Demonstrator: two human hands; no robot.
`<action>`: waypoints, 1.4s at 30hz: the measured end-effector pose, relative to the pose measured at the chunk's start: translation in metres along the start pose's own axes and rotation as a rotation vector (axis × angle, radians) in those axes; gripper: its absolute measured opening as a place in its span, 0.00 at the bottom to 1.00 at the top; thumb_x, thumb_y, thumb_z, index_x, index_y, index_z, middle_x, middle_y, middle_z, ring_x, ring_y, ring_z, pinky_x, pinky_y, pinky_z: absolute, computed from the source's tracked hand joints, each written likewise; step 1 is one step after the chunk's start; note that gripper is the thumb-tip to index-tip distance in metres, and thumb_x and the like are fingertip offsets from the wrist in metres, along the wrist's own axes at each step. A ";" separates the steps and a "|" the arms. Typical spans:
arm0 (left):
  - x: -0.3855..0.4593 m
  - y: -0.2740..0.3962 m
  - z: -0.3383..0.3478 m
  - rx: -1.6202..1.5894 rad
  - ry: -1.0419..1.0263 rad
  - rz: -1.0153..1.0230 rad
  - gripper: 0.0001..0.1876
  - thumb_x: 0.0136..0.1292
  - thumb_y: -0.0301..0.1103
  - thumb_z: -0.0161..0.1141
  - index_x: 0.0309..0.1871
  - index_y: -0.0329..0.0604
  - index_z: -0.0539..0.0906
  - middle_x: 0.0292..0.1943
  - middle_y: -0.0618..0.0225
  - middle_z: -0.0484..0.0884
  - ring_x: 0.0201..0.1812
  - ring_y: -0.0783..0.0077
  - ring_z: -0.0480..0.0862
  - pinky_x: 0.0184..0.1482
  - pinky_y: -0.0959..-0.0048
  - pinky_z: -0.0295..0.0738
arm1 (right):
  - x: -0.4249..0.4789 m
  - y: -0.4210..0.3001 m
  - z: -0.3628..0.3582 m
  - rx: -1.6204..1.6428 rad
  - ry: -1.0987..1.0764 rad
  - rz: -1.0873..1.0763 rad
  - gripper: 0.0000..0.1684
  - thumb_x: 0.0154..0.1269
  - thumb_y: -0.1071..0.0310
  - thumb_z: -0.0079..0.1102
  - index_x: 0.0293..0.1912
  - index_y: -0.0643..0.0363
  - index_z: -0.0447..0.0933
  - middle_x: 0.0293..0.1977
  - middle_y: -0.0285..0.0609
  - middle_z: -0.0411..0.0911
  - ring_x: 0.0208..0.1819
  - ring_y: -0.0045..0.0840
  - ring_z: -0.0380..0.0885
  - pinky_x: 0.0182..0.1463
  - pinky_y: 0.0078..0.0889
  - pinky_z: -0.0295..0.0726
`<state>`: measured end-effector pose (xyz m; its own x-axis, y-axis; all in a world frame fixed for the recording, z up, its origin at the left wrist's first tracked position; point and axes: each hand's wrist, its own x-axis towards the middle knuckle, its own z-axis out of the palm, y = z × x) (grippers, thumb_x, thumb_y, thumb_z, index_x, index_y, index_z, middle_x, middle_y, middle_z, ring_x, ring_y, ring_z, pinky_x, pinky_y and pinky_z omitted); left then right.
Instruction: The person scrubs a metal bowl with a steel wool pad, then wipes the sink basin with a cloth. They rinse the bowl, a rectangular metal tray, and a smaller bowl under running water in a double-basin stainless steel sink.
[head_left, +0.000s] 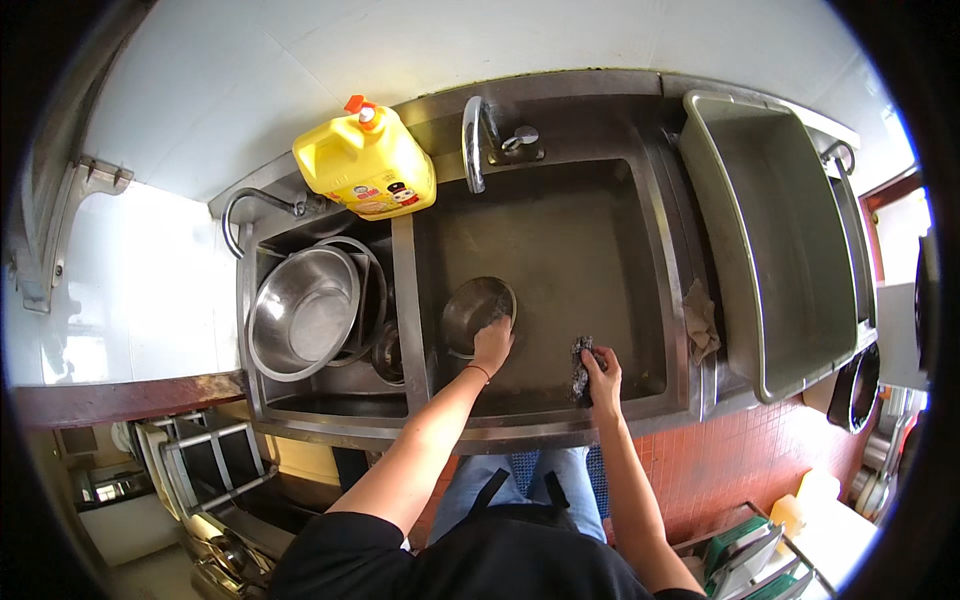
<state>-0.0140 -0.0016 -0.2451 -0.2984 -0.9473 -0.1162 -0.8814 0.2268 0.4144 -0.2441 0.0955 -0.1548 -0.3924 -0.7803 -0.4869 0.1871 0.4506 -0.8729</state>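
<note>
My left hand (493, 346) grips a round stainless-steel bowl (466, 315) at its near right rim. Its fingertips reach inside the bowl and are partly hidden. The bowl sits in the left part of a wide steel sink basin (555, 247), which seems to hold cloudy water. Over the basin's near right part, my right hand (604, 379) pinches a dark, crumpled scouring pad (580, 370) between thumb and fingers. The pad hangs apart from the bowl.
The left basin holds a large steel bowl (304, 315) leaning on other metalware. A yellow detergent jug (367, 165) stands behind the divider, beside a chrome faucet (472, 142). Rightward are a rag (700, 322) and a deep grey plastic tub (780, 247). Another faucet (259, 196) rises at left.
</note>
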 end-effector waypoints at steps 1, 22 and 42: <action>0.002 -0.009 0.012 0.061 -0.013 0.008 0.09 0.66 0.33 0.62 0.43 0.38 0.78 0.36 0.49 0.83 0.36 0.42 0.86 0.39 0.51 0.82 | 0.000 -0.001 0.001 -0.007 -0.006 0.008 0.18 0.66 0.61 0.68 0.48 0.66 0.79 0.40 0.38 0.81 0.43 0.20 0.76 0.50 0.24 0.74; -0.021 0.001 -0.026 -0.495 -0.055 -0.095 0.13 0.69 0.37 0.61 0.43 0.32 0.79 0.33 0.49 0.83 0.36 0.53 0.86 0.38 0.57 0.76 | 0.017 -0.037 0.019 0.157 -0.137 0.151 0.16 0.70 0.63 0.66 0.51 0.60 0.77 0.38 0.38 0.82 0.38 0.21 0.81 0.41 0.22 0.79; -0.176 -0.138 -0.279 -0.437 0.204 -0.285 0.15 0.67 0.38 0.65 0.34 0.33 0.77 0.25 0.52 0.77 0.28 0.60 0.76 0.31 0.63 0.70 | -0.032 -0.062 0.107 0.081 -0.410 0.190 0.13 0.70 0.60 0.66 0.48 0.56 0.79 0.34 0.35 0.82 0.32 0.15 0.78 0.34 0.19 0.74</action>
<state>0.2621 0.0709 -0.0304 0.0447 -0.9919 -0.1190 -0.6702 -0.1182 0.7327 -0.1465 0.0459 -0.0888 0.0415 -0.8014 -0.5967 0.2976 0.5801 -0.7583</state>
